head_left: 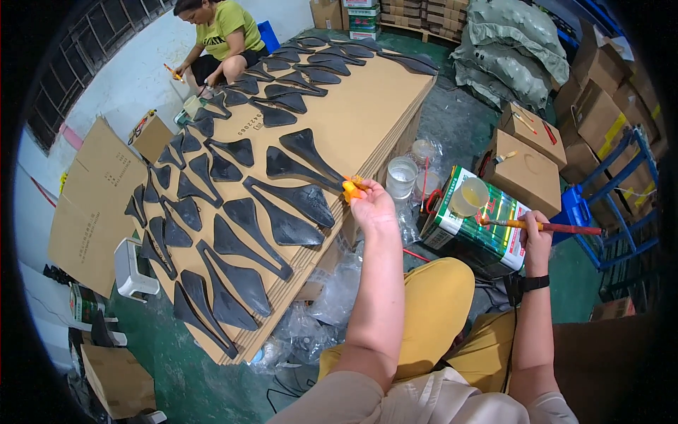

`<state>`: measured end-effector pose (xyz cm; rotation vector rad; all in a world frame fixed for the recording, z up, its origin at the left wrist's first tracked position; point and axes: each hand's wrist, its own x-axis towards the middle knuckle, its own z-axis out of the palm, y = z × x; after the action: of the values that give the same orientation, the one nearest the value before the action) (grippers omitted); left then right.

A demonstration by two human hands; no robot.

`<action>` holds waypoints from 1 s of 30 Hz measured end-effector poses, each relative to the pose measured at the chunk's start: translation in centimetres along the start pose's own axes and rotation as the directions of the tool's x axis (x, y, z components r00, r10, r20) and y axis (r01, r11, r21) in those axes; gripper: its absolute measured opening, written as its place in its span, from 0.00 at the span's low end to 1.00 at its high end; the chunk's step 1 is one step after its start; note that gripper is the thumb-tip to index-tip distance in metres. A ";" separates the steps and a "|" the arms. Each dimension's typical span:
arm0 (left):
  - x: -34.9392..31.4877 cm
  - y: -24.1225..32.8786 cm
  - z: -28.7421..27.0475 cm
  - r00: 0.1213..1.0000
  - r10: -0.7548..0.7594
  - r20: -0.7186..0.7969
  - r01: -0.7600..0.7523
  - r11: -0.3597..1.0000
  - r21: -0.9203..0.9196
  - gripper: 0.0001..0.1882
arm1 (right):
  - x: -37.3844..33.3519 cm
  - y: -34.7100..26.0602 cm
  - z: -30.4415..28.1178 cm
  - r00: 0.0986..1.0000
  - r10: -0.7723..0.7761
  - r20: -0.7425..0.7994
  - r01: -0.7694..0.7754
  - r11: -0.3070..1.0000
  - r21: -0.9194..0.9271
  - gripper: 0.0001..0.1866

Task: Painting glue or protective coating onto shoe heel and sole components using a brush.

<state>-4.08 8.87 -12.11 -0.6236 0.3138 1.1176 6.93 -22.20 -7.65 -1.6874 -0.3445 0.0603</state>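
Note:
My left hand (373, 205), orange covers on its fingertips, pinches the narrow joined end of a black forked, saddle-like piece (305, 150) at the right edge of the cardboard-topped stack. In my right hand (537, 244) is a paintbrush (565, 228) with a red handle, its bristle end pointing left. That end hovers beside a translucent cup (470, 196) standing on a green and white metal tin (452, 233). Several similar black pieces (289, 212) lie in rows across the cardboard (339, 99).
A clear container (401, 177) stands between the stack and the tin. Cardboard boxes (519, 169) with brushes on top are to the right, near a blue metal frame (625, 205). Another person (229, 39) crouches at the far left. Plastic wrap (339, 290) lies below the stack's edge.

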 end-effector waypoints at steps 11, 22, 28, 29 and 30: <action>-2.0 -0.1 0.6 0.987 -0.010 -0.162 0.003 0.999 -0.043 0.09 | -0.8 -1.2 0.0 0.999 -0.033 0.015 0.033 0.999 -0.013 0.12; -2.9 2.2 -0.8 0.996 -0.087 -0.001 0.087 0.996 0.016 0.09 | -0.8 -7.1 2.6 0.991 -0.127 -0.042 0.127 0.992 -0.002 0.12; -3.3 2.3 -0.5 0.995 -0.102 0.007 0.102 0.995 0.006 0.11 | -0.2 -11.4 12.2 0.930 -0.243 0.275 0.190 0.960 0.205 0.10; -3.4 2.1 -0.4 0.994 -0.108 0.003 0.108 0.994 0.006 0.11 | -0.2 -11.5 13.9 0.925 -0.221 0.308 0.167 0.967 0.193 0.09; -3.5 2.1 -0.2 0.994 -0.106 -0.005 0.106 0.994 0.007 0.11 | -0.2 -11.4 15.6 0.919 -0.196 0.343 0.140 0.973 0.183 0.09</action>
<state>-7.47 6.76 -11.09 -0.6290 0.2855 1.0132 0.89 -6.02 1.12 -1.4820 -0.7418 0.2647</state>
